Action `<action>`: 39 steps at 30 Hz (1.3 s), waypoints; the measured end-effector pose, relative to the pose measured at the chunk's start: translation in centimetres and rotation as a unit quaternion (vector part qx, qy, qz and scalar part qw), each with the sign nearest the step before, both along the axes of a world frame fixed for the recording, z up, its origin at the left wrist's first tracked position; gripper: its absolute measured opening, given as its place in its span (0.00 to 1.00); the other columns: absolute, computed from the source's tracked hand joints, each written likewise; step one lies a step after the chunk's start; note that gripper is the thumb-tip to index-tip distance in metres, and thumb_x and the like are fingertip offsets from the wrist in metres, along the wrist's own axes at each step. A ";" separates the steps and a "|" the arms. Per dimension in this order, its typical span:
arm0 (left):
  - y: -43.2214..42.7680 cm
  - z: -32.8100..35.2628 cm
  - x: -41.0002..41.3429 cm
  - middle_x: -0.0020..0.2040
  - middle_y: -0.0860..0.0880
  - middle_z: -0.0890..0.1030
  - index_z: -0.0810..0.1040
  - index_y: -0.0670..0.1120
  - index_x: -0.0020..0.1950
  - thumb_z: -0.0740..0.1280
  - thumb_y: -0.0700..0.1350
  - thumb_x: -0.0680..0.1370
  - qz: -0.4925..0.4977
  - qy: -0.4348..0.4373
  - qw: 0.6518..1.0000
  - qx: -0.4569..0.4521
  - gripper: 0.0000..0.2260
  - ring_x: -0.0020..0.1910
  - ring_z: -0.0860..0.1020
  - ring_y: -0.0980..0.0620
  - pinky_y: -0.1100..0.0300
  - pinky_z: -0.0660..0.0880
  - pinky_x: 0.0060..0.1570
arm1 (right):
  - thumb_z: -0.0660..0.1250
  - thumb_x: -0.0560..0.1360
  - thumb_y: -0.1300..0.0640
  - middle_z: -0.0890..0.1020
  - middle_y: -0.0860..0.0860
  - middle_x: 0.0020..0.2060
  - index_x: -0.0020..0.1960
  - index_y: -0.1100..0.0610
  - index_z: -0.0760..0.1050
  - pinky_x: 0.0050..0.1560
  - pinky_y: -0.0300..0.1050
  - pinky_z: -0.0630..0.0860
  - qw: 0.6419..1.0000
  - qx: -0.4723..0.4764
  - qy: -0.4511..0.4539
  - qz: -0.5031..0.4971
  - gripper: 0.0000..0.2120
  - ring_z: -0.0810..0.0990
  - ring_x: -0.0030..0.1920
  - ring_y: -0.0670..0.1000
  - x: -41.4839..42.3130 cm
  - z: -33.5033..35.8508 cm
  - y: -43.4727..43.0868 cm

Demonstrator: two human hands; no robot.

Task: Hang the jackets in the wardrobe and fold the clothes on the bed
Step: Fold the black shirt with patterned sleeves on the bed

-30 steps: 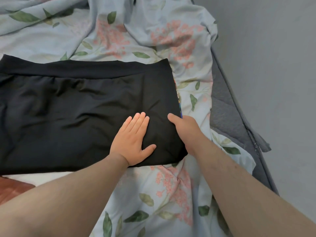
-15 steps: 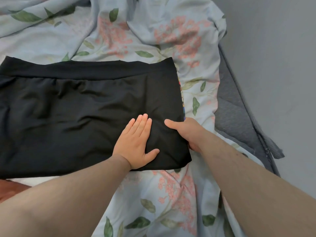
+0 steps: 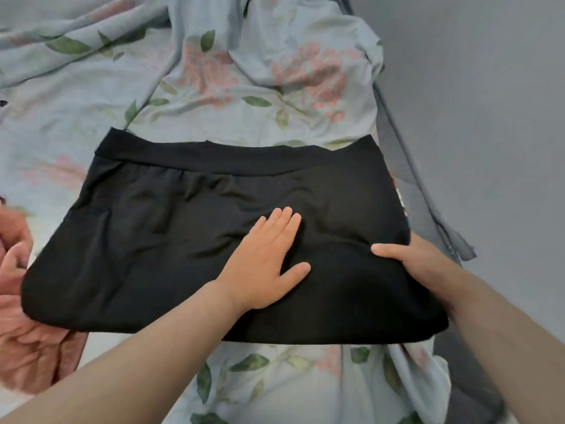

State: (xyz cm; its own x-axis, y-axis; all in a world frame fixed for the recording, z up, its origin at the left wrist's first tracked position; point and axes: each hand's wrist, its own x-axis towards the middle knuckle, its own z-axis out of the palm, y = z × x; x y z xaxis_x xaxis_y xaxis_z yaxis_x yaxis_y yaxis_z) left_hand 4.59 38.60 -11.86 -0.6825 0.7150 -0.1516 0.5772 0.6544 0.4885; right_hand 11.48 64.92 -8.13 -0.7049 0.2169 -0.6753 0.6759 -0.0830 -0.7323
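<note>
The left hand (image 3: 263,261) lies flat, palm down, on the black garment (image 3: 171,240), with its fingers straight and close together and its thumb spread toward the right. The right hand (image 3: 420,266) holds the garment's right edge: its thumb (image 3: 385,250) presses on top of the cloth, and the rest of its fingers are tucked out of sight beneath. Both forearms reach in from the near side.

The black garment is spread across the middle of the bed, folded into a wide rectangle. Its waistband (image 3: 232,157) runs along the far edge, and shallow wrinkles cross its surface. A thin strip of bright colour (image 3: 400,203) shows at its right edge; what it belongs to cannot be told.

Under the garment lies a rumpled pale blue floral sheet (image 3: 244,87) with pink blooms and green leaves. At the near left, a pink cloth (image 3: 21,338) sits bunched just beside the garment's left corner. The bed's grey edge (image 3: 422,209) runs along the right, with a plain grey wall (image 3: 489,117) beyond it.
</note>
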 end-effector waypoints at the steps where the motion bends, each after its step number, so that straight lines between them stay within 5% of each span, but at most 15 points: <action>1: 0.2 0.0 0.2 0.81 0.49 0.45 0.46 0.46 0.82 0.48 0.66 0.78 0.002 0.002 1.000 -0.028 0.38 0.80 0.41 0.51 0.54 0.41 0.79 | 0.67 0.75 0.70 0.86 0.47 0.50 0.62 0.55 0.76 0.39 0.35 0.79 1.000 0.004 -0.012 0.000 0.19 0.85 0.44 0.43 1.4 0.7 1.2; 5: 1.1 -0.5 1.4 0.82 0.47 0.44 0.45 0.46 0.82 0.52 0.66 0.78 0.019 -0.002 0.996 -0.085 0.39 0.80 0.41 0.49 0.55 0.38 0.76 | 0.66 0.74 0.71 0.86 0.50 0.54 0.66 0.56 0.74 0.42 0.38 0.80 0.999 0.004 -0.047 -0.022 0.23 0.86 0.50 0.49 6.0 3.1 4.3; 14: 4.2 -2.7 2.0 0.81 0.51 0.39 0.39 0.49 0.81 0.41 0.71 0.75 -0.062 -0.058 0.972 -0.221 0.41 0.80 0.38 0.52 0.49 0.37 0.77 | 0.65 0.74 0.70 0.85 0.54 0.55 0.67 0.55 0.75 0.48 0.48 0.80 0.997 0.008 -0.042 -0.057 0.23 0.85 0.53 0.56 7.3 4.4 2.7; 17: 4.2 -1.2 2.1 0.82 0.49 0.43 0.45 0.49 0.82 0.50 0.66 0.80 -0.039 -0.092 0.976 -0.193 0.36 0.80 0.41 0.50 0.50 0.40 0.77 | 0.64 0.73 0.68 0.86 0.53 0.51 0.63 0.51 0.76 0.43 0.46 0.81 0.998 0.003 -0.018 -0.058 0.22 0.86 0.49 0.55 6.7 5.8 1.1; 19: 3.6 0.4 2.8 0.82 0.49 0.51 0.53 0.48 0.81 0.58 0.59 0.81 0.045 -0.156 0.982 -0.097 0.32 0.80 0.48 0.50 0.52 0.47 0.78 | 0.65 0.73 0.68 0.87 0.51 0.49 0.58 0.47 0.76 0.40 0.43 0.82 0.999 0.002 0.008 -0.036 0.20 0.86 0.46 0.52 6.2 7.0 -0.5; 21: 2.9 2.8 3.6 0.77 0.52 0.65 0.64 0.49 0.78 0.63 0.54 0.80 0.192 -0.260 0.945 0.059 0.27 0.75 0.62 0.54 0.56 0.60 0.74 | 0.69 0.69 0.63 0.86 0.48 0.51 0.56 0.42 0.76 0.47 0.46 0.82 0.999 0.013 0.029 0.006 0.22 0.86 0.49 0.51 5.1 8.3 -2.6; 23: 1.6 5.6 3.9 0.65 0.55 0.77 0.74 0.51 0.71 0.66 0.52 0.79 0.316 -0.389 0.842 0.197 0.20 0.62 0.75 0.58 0.59 0.70 0.64 | 0.69 0.63 0.59 0.86 0.45 0.51 0.57 0.40 0.75 0.52 0.48 0.82 0.997 0.008 0.055 0.052 0.25 0.85 0.51 0.49 3.6 9.5 -5.5; 25: -0.5 7.9 3.6 0.57 0.54 0.83 0.79 0.51 0.63 0.68 0.55 0.75 0.365 -0.503 0.731 0.281 0.18 0.55 0.81 0.55 0.56 0.76 0.58 | 0.68 0.62 0.57 0.85 0.44 0.49 0.55 0.39 0.75 0.51 0.46 0.82 0.992 0.020 0.074 0.099 0.23 0.85 0.50 0.47 2.0 10.3 -8.9; 27: -3.4 9.5 3.0 0.59 0.51 0.83 0.80 0.51 0.63 0.65 0.57 0.77 0.364 -0.545 0.679 0.332 0.18 0.56 0.82 0.51 0.54 0.78 0.53 | 0.67 0.63 0.55 0.84 0.45 0.48 0.56 0.38 0.73 0.51 0.49 0.82 0.985 0.058 0.084 0.142 0.23 0.84 0.48 0.47 0.3 10.5 -12.9; 31: -8.1 10.5 1.4 0.57 0.47 0.84 0.79 0.47 0.64 0.54 0.61 0.82 0.355 -0.561 0.663 0.346 0.24 0.48 0.83 0.52 0.57 0.79 0.43 | 0.66 0.64 0.51 0.82 0.42 0.48 0.61 0.36 0.69 0.56 0.56 0.79 0.977 0.109 0.075 0.166 0.26 0.82 0.50 0.49 -1.9 9.1 -20.1; 34: -10.8 9.5 0.0 0.54 0.44 0.85 0.83 0.44 0.58 0.56 0.64 0.80 0.390 -0.572 0.652 0.309 0.27 0.50 0.83 0.47 0.52 0.77 0.48 | 0.67 0.65 0.47 0.80 0.47 0.55 0.69 0.38 0.64 0.55 0.57 0.80 0.976 0.084 0.040 0.195 0.33 0.81 0.53 0.51 -2.6 7.6 -24.4; 36: -12.9 8.8 -0.8 0.53 0.43 0.85 0.86 0.44 0.53 0.61 0.61 0.80 0.413 -0.581 0.627 0.314 0.23 0.51 0.85 0.45 0.53 0.81 0.45 | 0.68 0.69 0.47 0.79 0.48 0.54 0.75 0.40 0.59 0.44 0.49 0.83 0.976 0.043 0.022 0.212 0.37 0.82 0.47 0.48 -2.8 6.6 -26.3; 39: -14.8 7.3 -0.7 0.49 0.46 0.86 0.86 0.46 0.52 0.68 0.56 0.77 0.459 -0.551 0.657 0.233 0.15 0.47 0.86 0.48 0.54 0.80 0.44 | 0.66 0.75 0.49 0.76 0.42 0.55 0.79 0.41 0.55 0.40 0.39 0.81 0.975 0.023 0.003 0.220 0.36 0.84 0.43 0.46 -2.0 5.4 -26.2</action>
